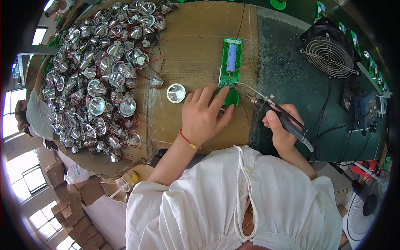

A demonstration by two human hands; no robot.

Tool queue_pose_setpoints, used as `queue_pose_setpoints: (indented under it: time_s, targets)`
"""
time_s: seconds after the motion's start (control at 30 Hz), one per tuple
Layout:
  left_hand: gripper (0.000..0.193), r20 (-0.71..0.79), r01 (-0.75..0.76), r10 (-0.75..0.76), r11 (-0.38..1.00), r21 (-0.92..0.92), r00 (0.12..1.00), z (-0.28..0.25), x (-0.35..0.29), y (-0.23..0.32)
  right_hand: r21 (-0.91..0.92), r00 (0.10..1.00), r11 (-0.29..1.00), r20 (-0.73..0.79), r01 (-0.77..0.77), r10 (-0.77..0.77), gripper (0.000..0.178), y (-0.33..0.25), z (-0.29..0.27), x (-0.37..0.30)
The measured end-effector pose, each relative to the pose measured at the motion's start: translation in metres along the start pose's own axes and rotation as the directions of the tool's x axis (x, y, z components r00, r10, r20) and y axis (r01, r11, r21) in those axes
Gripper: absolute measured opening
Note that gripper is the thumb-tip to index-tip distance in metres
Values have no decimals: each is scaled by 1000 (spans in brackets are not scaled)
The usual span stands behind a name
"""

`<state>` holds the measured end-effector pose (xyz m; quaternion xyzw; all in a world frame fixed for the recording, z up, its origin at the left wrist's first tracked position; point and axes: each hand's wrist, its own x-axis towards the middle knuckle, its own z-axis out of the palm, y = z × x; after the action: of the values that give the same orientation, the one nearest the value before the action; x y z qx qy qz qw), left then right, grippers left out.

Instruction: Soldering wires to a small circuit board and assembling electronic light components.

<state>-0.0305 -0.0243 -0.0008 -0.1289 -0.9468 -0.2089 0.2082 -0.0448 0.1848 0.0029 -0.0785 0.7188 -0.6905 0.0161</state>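
My left hand [204, 114] lies on the brown cardboard [191, 46], fingers pressing down the lower end of a green circuit board [230, 66] that carries a blue cylindrical cell. My right hand [283, 129] grips a black soldering iron [277, 114]; its metal tip touches the board near red wires. A single silver reflector cup [176, 93] stands just left of my left hand.
A large heap of silver reflector cups with red wires [100, 79] covers the left of the cardboard. A black fan [331, 54] and a soldering station [364, 110] sit at the right on a dark green mat. Another person [35, 116] is at far left.
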Motion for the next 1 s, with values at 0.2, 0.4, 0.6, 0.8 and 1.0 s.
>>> queue_pose_setpoints:
  time_s: [0.2, 0.4, 0.6, 0.8, 1.0]
  targets:
    - [37, -8, 1, -1, 1000, 14, 1000, -2, 0, 3, 68, 999, 997, -41, -24, 27, 19, -2, -8, -2]
    - [37, 3, 14, -14, 999, 29, 1000, -2, 2, 7, 78, 996, 996, -82, -34, 40, 19, 2, -19, -5]
    - [31, 24, 65, -65, 998, 9, 998, -4, 4, 10, 96, 991, 994, -114, -60, 70, 18, 8, -35, -12]
    - [26, 28, 120, -120, 993, -9, 992, -12, 10, 13, 135, 977, 988, -187, -80, 105, 16, 15, -49, -11]
    - [16, 179, 531, -500, 811, -247, 847, -15, 18, -2, 72, 966, 997, -253, -42, 59, 15, 11, -64, -6]
